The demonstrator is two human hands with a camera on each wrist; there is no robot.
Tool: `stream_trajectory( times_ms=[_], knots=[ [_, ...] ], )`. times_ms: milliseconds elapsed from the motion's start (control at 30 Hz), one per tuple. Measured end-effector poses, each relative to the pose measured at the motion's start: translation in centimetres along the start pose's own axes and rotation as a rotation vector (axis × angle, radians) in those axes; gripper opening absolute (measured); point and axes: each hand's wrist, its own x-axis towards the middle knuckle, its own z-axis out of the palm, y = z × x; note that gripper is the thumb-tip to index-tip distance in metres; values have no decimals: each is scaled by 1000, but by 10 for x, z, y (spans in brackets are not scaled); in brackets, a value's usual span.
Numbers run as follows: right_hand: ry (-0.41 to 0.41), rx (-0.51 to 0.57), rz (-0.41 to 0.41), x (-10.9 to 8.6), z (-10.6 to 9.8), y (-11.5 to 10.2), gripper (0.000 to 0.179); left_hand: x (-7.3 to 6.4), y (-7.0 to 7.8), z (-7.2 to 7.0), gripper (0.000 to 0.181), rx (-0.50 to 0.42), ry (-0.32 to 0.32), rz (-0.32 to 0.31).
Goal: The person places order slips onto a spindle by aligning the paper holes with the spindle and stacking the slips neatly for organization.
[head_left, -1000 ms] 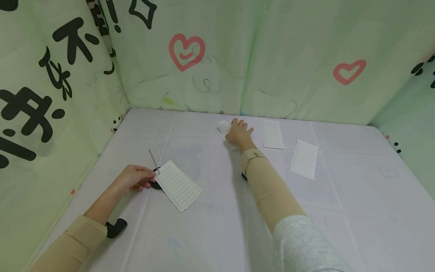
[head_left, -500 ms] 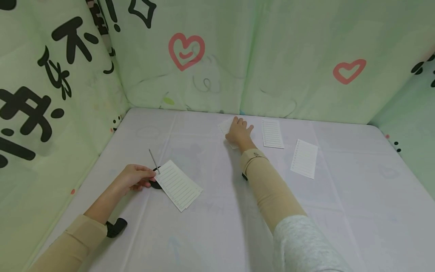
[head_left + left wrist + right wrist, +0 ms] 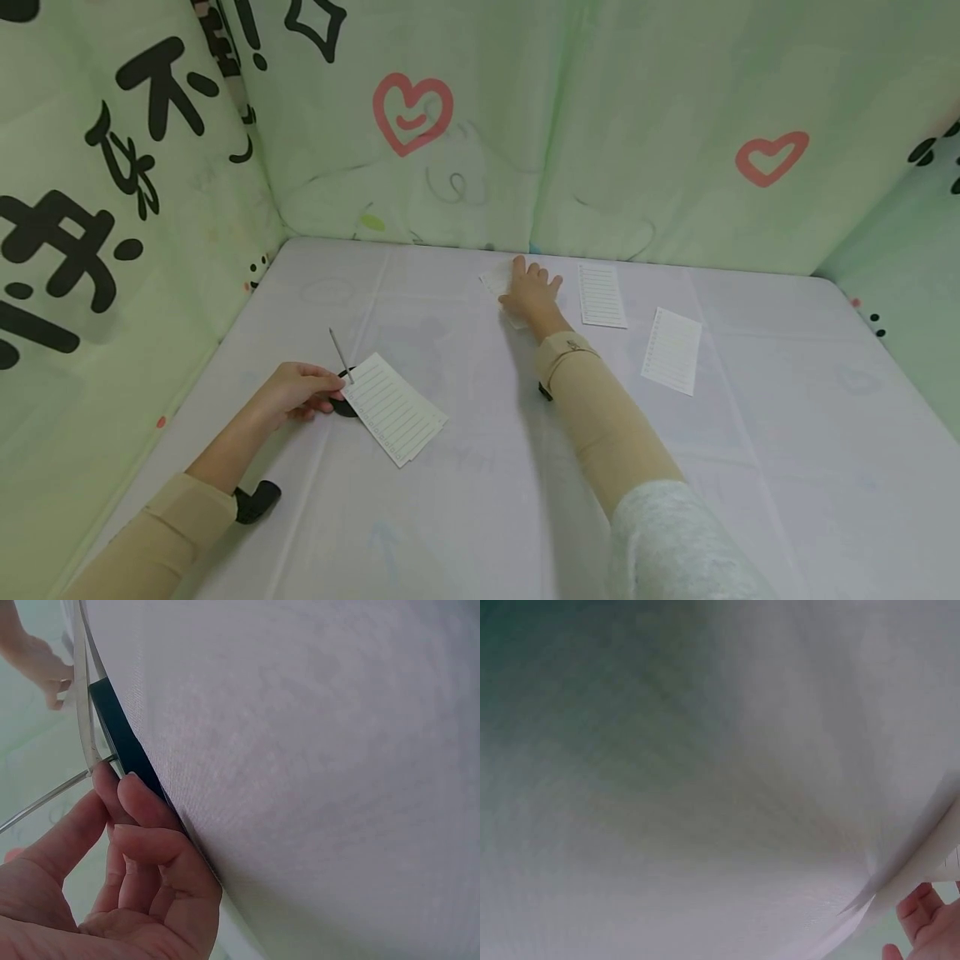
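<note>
Pinching corner of lined slips (image 3: pixel 397 412) on metal spike (image 3: pixel 340 352), left hand (image 3: pixel 300 390) sits at black base (image 3: pixel 344 409); sharp tug could tear them free. Right hand (image 3: pixel 529 293) rests over far slip (image 3: pixel 493 281) at back of table (image 3: pixel 465 517), grip unclear; pressing flat may merely slide it.

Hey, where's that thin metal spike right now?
In the head view, left of centre: the metal spike sticks up at the upper-left corner of the lined cards, over the black base, beside the left hand.
</note>
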Motion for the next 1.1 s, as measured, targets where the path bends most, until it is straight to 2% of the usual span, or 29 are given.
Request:
stream_trajectory(
  times_ms=[267, 400, 467, 567, 600, 700, 733, 800, 833, 967, 1100],
  knots=[
    [18, 6, -69, -2, -6, 8, 52, 0, -1, 0, 27, 5, -2, -5],
    [1, 63, -112, -4, -13, 11, 48, 1, -1, 0, 27, 9, 0, -6],
    [-23, 143, -125, -3, -16, 14, 44, 1, -2, 0, 28, 11, 1, -5],
    [-39, 325, -171, -2, -18, 23, 35, 2, -2, 0, 29, 10, 1, -2],
    [-16, 414, -205, 10, -11, 34, 31, 2, -2, 0, 29, 8, 1, -2],
    [2, 578, -200, 13, -11, 43, 30, 3, -3, 0, 29, 4, -1, -1],
    [14, 623, -175, 13, -11, 44, 32, 3, -3, 0, 29, 3, -1, -1],
    [24, 712, -129, 7, -15, 44, 34, 3, -3, 0, 29, 1, -1, -3],
    [5, 734, -72, -8, -24, 35, 33, 3, -3, 0, 29, 0, -1, -3],
    [-57, 920, -6, -30, -37, 30, 32, 2, -2, -1, 30, -5, -3, -4],
    [-116, 1023, 20, -44, -45, 25, 26, 1, -2, -2, 30, -3, -8, 4]
  ],
)
